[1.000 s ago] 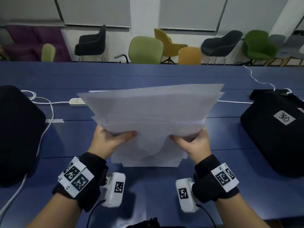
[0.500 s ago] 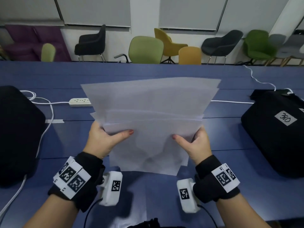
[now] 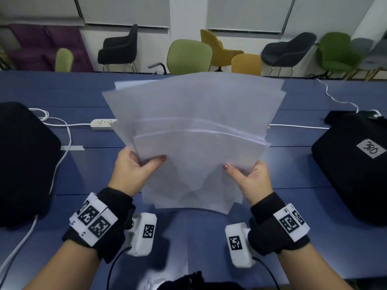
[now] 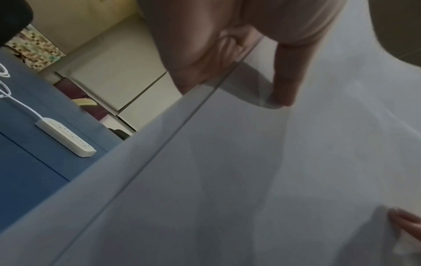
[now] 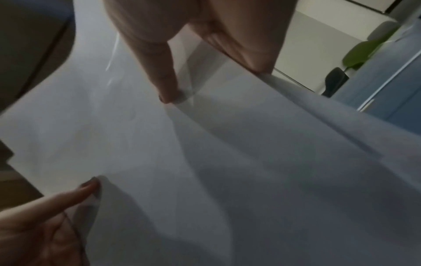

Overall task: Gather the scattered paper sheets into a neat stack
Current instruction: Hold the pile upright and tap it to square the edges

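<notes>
A bundle of white paper sheets [image 3: 194,130] is held up over the blue table [image 3: 62,91], tilted away from me, its edges staggered and uneven. My left hand [image 3: 138,166] grips the bundle's left side, thumb on top and fingers hidden behind. My right hand [image 3: 249,176] grips the right side the same way. In the left wrist view the sheets [image 4: 250,180] fill the frame under my left thumb [image 4: 284,81]. The right wrist view shows the sheets [image 5: 227,162] beneath the right thumb [image 5: 164,79], with the left hand's thumb [image 5: 75,194] at the lower left.
A black case [image 3: 23,164] lies at the left and another, labelled 360 [image 3: 356,164], at the right. A white power strip [image 3: 101,124] with cables sits behind the paper. Chairs [image 3: 188,56] line the far side of the table.
Both hands have raised the bundle and tipped its top edge further up and away from me. The grips look unchanged.
</notes>
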Available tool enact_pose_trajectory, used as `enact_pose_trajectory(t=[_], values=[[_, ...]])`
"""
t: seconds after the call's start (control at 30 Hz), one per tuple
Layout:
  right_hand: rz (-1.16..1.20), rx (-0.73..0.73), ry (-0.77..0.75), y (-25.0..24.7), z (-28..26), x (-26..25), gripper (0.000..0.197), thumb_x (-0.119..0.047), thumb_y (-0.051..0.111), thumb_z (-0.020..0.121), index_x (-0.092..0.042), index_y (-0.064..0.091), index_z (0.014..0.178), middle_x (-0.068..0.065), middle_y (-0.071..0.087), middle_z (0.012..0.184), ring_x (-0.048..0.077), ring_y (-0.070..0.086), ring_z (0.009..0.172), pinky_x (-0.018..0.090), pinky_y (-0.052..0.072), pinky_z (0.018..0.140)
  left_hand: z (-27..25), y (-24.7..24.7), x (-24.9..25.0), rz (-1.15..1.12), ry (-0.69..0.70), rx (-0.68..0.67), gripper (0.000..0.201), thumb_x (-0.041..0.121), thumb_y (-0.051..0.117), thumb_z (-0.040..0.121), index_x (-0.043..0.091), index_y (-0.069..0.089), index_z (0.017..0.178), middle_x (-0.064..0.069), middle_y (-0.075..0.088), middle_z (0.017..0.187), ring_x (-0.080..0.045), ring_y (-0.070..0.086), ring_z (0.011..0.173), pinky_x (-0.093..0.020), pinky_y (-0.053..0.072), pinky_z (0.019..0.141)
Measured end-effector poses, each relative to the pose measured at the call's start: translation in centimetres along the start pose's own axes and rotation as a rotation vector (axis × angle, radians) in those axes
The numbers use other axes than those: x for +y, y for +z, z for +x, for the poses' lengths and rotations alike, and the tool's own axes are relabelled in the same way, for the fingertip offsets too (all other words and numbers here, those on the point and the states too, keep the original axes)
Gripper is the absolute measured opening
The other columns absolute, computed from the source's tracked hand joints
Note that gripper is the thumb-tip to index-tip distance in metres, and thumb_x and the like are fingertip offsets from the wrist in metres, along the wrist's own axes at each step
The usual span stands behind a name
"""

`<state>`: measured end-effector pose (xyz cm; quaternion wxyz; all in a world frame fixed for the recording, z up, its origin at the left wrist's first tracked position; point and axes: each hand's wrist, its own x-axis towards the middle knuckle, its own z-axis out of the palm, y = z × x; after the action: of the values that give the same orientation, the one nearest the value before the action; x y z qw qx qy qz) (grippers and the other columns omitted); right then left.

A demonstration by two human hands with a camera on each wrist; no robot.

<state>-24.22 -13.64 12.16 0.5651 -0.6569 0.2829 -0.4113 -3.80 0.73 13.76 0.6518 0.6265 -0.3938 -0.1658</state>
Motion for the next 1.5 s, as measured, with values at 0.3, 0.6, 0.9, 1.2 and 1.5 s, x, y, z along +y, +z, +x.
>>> enact_pose_trajectory(t=[0.3, 0.6, 0.9, 1.2, 1.5], values=[[0.004, 0.099, -0.191, 1.3, 0.2, -1.9, 0.091, -0.003, 0.07, 0.064, -0.006, 0.02, 0.14, 0.004, 0.048, 0.133, 0.011, 0.05, 0.122, 0.028, 0.039, 0.107, 0.0, -0.6, 0.1, -0.031, 0.007, 0.0, 0.075, 0.036, 0.078, 0.048, 0.004, 0.058, 0.113, -0.002, 0.07, 0.104, -0.009, 0.068, 0.094, -0.018, 0.053, 0.078], [-0.518, 0.279, -0.693, 2.3, 0.8, -8.4, 0.1, -0.016, 0.077, 0.061, -0.002, 0.019, 0.142, 0.011, 0.017, 0.145, 0.004, 0.027, 0.129, 0.007, 0.019, 0.106, 0.1, -0.4, -0.6, -0.056, -0.042, -0.011, 0.061, 0.037, 0.078, 0.046, 0.016, 0.062, 0.101, 0.006, 0.072, 0.094, -0.003, 0.069, 0.086, -0.014, 0.052, 0.071], [-0.579, 0.166, -0.605, 1.4, 0.5, -5.1, 0.04, -0.02, 0.066, 0.067, -0.012, 0.064, 0.106, 0.02, 0.045, 0.126, 0.021, 0.052, 0.102, 0.01, 0.032, 0.097, 0.2, -0.2, -1.2, -0.072, -0.062, 0.002, 0.031, 0.009, 0.078, 0.065, 0.018, 0.064, 0.092, 0.02, 0.074, 0.08, 0.0, 0.069, 0.078, -0.013, 0.053, 0.068], [0.083, -0.131, 0.056, -1.0, 1.4, -0.2, 0.086, -0.012, 0.089, 0.049, -0.016, 0.047, 0.123, -0.007, 0.072, 0.103, 0.003, 0.066, 0.095, 0.019, 0.052, 0.077, 0.1, -0.7, -1.4, -0.093, -0.063, -0.039, 0.044, 0.02, 0.08, 0.052, 0.024, 0.062, 0.092, 0.019, 0.074, 0.081, 0.002, 0.069, 0.08, -0.011, 0.052, 0.068], [0.047, -0.097, 0.02, -0.3, 0.8, 1.7, 0.032, 0.013, 0.064, 0.075, -0.016, 0.06, 0.089, -0.018, 0.074, 0.076, -0.001, 0.068, 0.077, 0.017, 0.055, 0.074, 0.4, -0.1, 0.0, -0.038, -0.002, 0.029, 0.035, -0.006, 0.076, 0.064, 0.02, 0.064, 0.084, 0.027, 0.071, 0.07, 0.008, 0.067, 0.072, -0.008, 0.05, 0.067]])
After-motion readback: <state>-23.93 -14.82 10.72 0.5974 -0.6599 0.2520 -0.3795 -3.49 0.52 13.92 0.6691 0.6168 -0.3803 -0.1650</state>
